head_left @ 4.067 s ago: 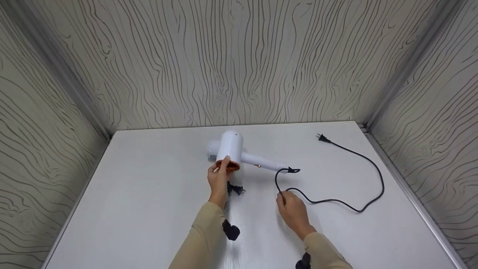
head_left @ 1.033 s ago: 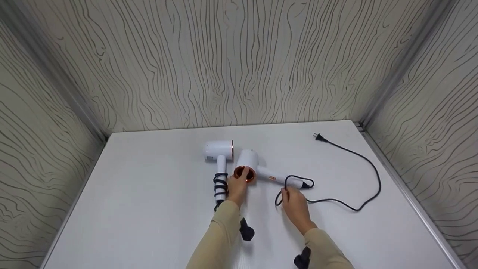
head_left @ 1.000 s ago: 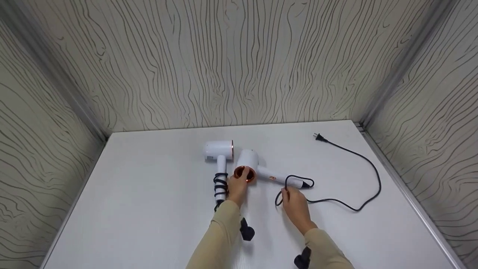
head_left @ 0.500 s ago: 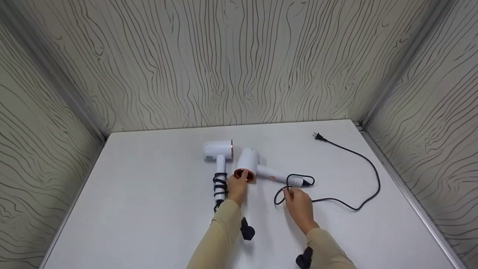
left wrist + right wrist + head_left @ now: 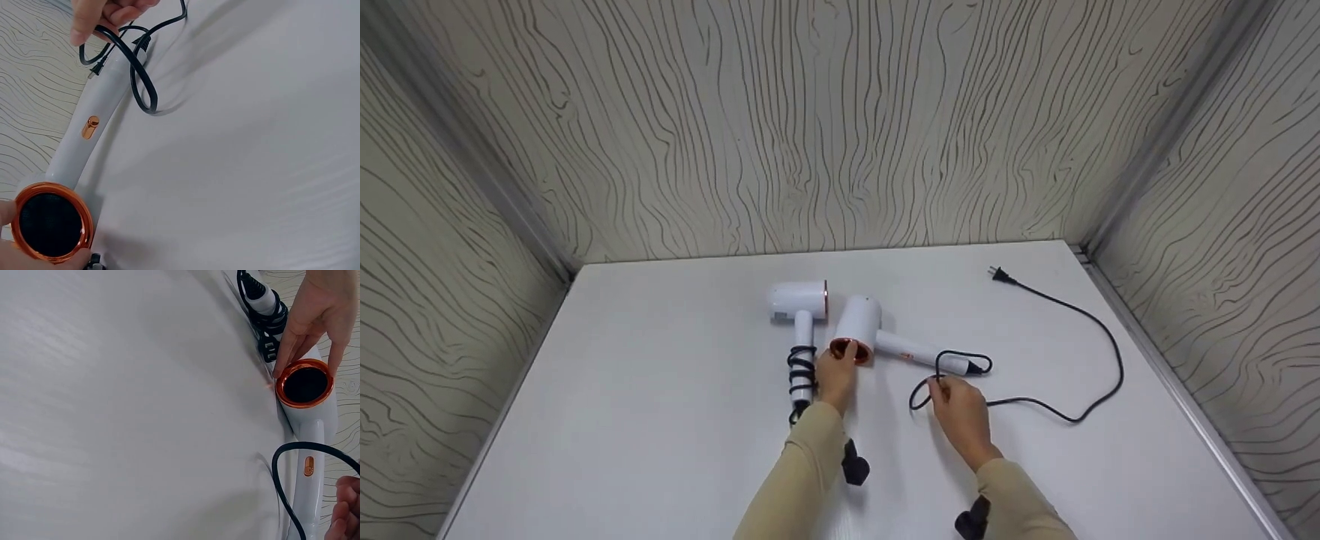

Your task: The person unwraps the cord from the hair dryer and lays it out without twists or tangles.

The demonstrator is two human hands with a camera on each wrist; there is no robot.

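A white hair dryer with a copper-coloured rim lies on the table, its handle pointing right. My left hand holds it by that rim; in the right wrist view the thumb and fingers sit on opposite sides of the dark opening. My right hand pinches the dryer's black cord near the handle's end, with a small loop standing out left of the fingertips. Close by on the left lies a second white hair dryer, its handle wrapped in its own black cord.
The held cord curves over the right side of the white table to its two-pin plug near the back edge. Wood-patterned panels stand behind and at both sides.
Since the oldest frame, the held dryer has come nearer and rightward, uncovering the second dryer. A loop has formed at my right hand. Over the last half second almost nothing has moved.
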